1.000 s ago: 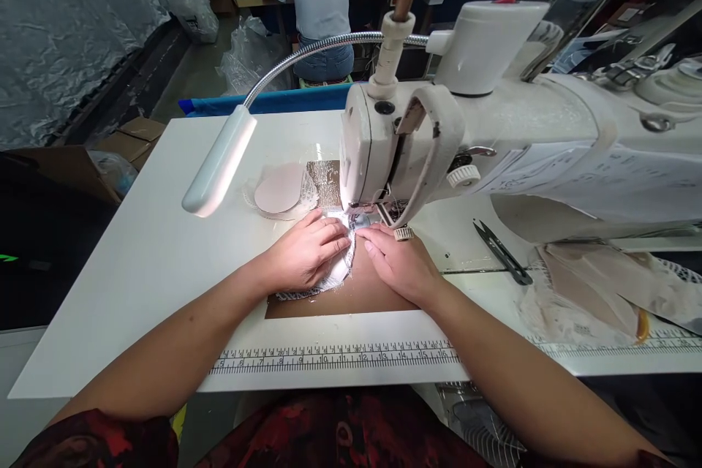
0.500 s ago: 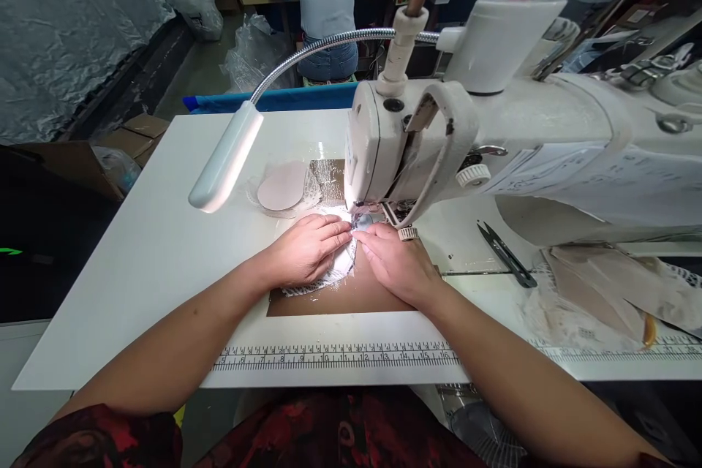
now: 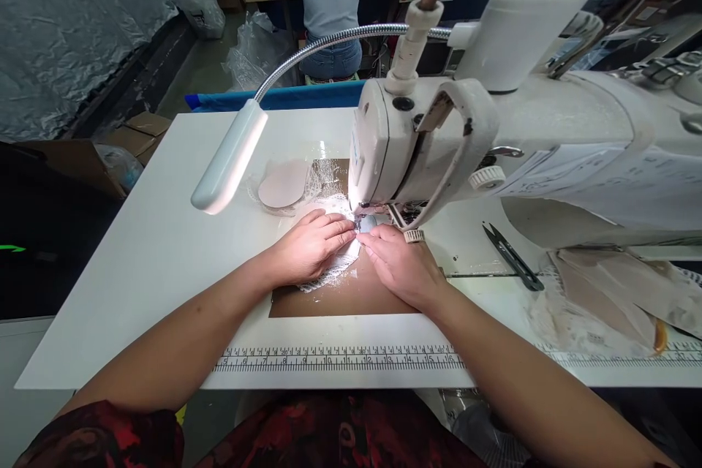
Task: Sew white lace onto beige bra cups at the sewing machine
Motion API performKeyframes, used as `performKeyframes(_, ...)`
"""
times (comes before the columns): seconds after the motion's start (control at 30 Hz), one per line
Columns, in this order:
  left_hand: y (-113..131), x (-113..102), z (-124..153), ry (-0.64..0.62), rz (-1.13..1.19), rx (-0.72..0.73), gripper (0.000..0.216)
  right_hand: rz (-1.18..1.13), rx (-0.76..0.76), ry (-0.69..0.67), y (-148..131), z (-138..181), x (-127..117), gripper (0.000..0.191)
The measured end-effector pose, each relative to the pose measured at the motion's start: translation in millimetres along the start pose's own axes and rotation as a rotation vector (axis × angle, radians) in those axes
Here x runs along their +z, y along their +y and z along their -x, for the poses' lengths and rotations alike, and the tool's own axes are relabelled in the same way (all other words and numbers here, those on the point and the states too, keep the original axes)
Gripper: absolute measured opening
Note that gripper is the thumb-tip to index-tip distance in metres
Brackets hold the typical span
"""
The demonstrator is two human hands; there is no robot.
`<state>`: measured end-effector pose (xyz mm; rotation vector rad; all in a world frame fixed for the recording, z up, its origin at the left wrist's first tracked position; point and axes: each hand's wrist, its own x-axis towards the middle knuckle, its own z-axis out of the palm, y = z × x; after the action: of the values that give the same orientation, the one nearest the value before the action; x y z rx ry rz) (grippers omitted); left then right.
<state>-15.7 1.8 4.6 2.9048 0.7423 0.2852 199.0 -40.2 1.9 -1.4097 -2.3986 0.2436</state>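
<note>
here, in the head view, the left hand and right hand lie flat, each grip wide, pressing the lace piece onto the desk just before the sewing machine; snips lie right of it.

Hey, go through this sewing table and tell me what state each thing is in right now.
left hand: flat, palm down on the lace piece.
right hand: pressing the lace edge by the needle.
lace piece: spread flat, far edge at the sewing machine foot.
lamp: on, lighting the hands.
thread snips: lying on the table, untouched.
round pad: lying flat, apart from the hands.
</note>
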Motion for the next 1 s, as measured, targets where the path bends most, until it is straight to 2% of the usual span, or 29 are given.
performKeyframes(0.43,-3,-4,0,0.042,-0.011,-0.079,0.042,0.02,0.029,-0.075,-2,-2,-4,0.032)
performKeyframes(0.73,-4,-6,5,0.066,0.014,-0.129,0.045,-0.034,0.019,-0.022,3,1,0,0.032)
performKeyframes(0.87,8,-15,11,0.061,0.164,-0.106,0.028,-0.072,0.006,0.004,5,2,-1,0.032)
performKeyframes(1.0,29,-31,13,-0.055,0.244,-0.173,0.013,-0.068,-0.018,-0.001,4,2,-2,0.03)
